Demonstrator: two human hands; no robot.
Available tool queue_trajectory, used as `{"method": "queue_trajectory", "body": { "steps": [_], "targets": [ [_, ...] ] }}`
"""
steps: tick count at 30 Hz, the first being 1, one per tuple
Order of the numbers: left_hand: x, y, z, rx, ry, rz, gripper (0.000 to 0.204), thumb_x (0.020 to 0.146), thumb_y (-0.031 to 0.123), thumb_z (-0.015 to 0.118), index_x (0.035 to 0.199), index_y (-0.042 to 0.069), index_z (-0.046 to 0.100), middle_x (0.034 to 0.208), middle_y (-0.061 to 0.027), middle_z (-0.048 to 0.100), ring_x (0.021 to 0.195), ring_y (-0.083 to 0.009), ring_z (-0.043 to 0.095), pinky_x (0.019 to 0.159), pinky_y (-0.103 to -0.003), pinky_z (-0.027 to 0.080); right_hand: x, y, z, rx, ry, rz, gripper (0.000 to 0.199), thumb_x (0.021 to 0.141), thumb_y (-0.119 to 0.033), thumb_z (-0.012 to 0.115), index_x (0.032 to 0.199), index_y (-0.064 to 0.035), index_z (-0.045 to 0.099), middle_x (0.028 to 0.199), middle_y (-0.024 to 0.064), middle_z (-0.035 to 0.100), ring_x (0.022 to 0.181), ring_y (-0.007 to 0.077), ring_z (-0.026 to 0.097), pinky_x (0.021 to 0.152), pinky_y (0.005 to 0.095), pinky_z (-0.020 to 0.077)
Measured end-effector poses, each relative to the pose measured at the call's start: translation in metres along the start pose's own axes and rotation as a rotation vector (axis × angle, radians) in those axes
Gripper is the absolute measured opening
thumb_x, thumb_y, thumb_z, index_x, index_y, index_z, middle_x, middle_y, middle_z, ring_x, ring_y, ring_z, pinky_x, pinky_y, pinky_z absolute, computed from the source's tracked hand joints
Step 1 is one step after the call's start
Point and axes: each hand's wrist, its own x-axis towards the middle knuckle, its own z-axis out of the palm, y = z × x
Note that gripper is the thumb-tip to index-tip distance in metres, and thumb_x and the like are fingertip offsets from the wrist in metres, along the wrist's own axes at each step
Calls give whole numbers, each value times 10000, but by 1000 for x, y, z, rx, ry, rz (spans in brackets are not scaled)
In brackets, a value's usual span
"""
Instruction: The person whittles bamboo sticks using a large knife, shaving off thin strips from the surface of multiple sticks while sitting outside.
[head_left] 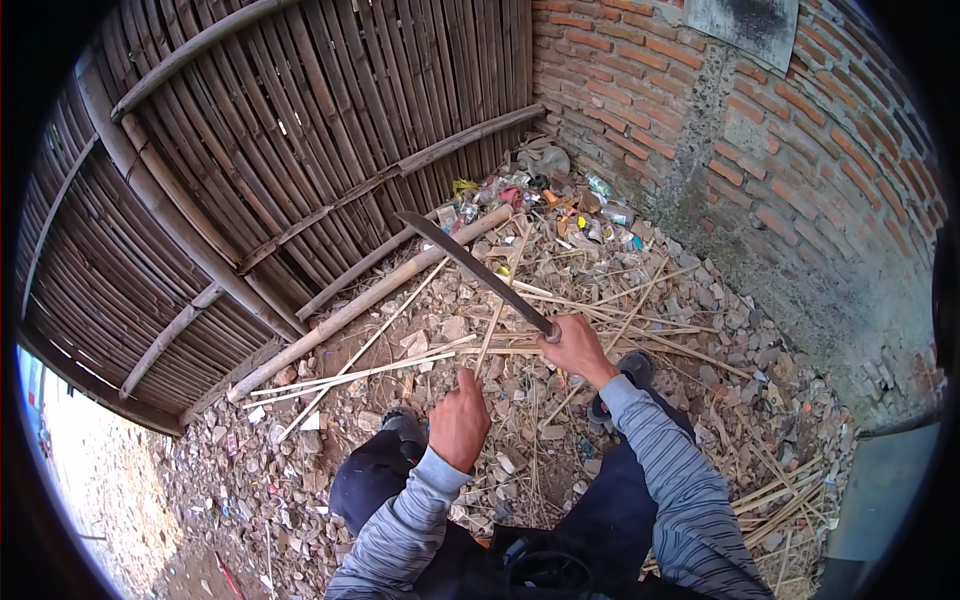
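In my right hand point(577, 350) is the handle of a machete point(480, 268), my fingers wrapped round it. Its long dark blade points up and to the left, with the tip over the bamboo pole by the wall. My left hand point(460, 421) is closed round the lower end of a thin split bamboo strip point(496, 318). That strip stretches away from me, and the blade passes across it in view; whether they touch I cannot tell. Several pale bamboo strips point(385, 370) lie crossed on the rubble beyond my hands.
A thick bamboo pole point(370, 304) lies along the foot of the bamboo slat wall point(330, 120). Brick wall point(780, 150) rises on the right. Rubbish point(585, 212) is heaped in the far corner. Stones cover the ground round my shoes, and more strips point(785, 505) lie at lower right.
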Motion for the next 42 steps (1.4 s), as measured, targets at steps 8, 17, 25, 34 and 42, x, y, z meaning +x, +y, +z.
{"method": "queue_trajectory", "body": {
  "steps": [8, 17, 25, 34, 42],
  "targets": [
    [10, 1, -9, -268, 79, 30, 212, 1022, 175, 586, 1087, 13, 464, 686, -303, 636, 598, -518, 621, 513, -618, 463, -9, -12, -2, 93, -28, -94, 267, 796, -208, 744, 974, -10, 746, 688, 209, 671, 658, 384, 695, 635, 462, 534],
    [5, 12, -20, -486, 32, 23, 139, 1027, 107, 572, 1026, -3, 488, 674, -319, 588, 654, -548, 605, 529, -585, 419, 7, -2, -3, 74, -33, -115, 194, 771, -190, 730, 855, -16, 712, 635, 190, 617, 598, 384, 635, 613, 470, 494],
    [3, 12, -26, -502, -2, -27, 168, 1049, 144, 557, 1007, -9, 501, 634, -269, 559, 587, -484, 595, 517, -522, 408, 3, -9, -5, 114, -63, -121, 166, 798, -138, 720, 840, 21, 696, 598, 190, 581, 537, 353, 592, 566, 444, 456],
    [5, 16, -20, -512, -57, -28, 214, 1040, 149, 563, 1126, -47, 547, 740, -311, 610, 711, -537, 618, 579, -546, 440, -11, -36, 7, 124, -43, -354, 107, 756, -144, 738, 822, -67, 702, 641, 157, 645, 599, 375, 661, 561, 456, 499],
    [16, -31, 5, 103, 292, 354, 125, 955, 50, 574, 1064, -8, 594, 732, -264, 651, 617, -488, 632, 570, -591, 494, -16, -46, 1, 64, 14, -431, 115, 755, -138, 742, 838, -81, 687, 625, 149, 622, 584, 372, 647, 538, 448, 478]
  ]
}}
